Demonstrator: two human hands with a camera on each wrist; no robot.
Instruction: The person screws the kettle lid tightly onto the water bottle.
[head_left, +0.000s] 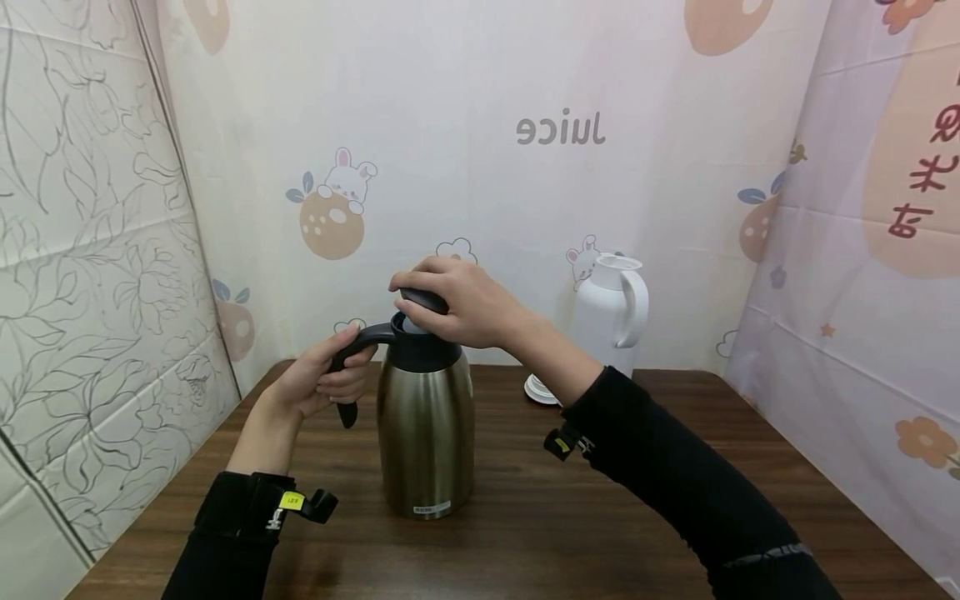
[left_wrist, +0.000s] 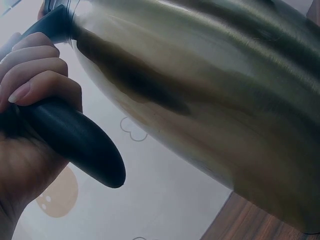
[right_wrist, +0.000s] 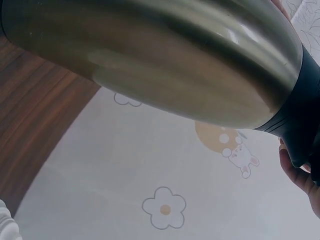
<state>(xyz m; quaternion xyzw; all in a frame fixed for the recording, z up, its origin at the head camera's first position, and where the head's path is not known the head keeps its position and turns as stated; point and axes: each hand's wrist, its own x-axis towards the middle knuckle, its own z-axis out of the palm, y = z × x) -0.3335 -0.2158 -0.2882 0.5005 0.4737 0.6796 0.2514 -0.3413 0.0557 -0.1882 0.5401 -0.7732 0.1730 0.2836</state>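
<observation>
A gold-brown metal thermos jug [head_left: 426, 425] with a black collar stands upright on the wooden table. My left hand [head_left: 322, 375] grips its black handle [left_wrist: 75, 145], fingers curled round it in the left wrist view. Over the mouth, my right hand [head_left: 468, 302] holds the black lid [head_left: 425, 299] between thumb and fingers. The lid sits tilted above the collar, and a pale part shows beneath it. Whether that part still touches the mouth, I cannot tell. In the right wrist view the jug's body [right_wrist: 165, 60] fills the top, and only some fingertips [right_wrist: 295, 172] show by the collar.
Behind my right forearm stands a white jug [head_left: 600, 312] with its handle to the right. A white round lid-like piece [head_left: 542, 390] lies beside its base, partly hidden by the arm. Patterned cloth walls [head_left: 480, 167] enclose the brown table [head_left: 525, 517] at the back and sides.
</observation>
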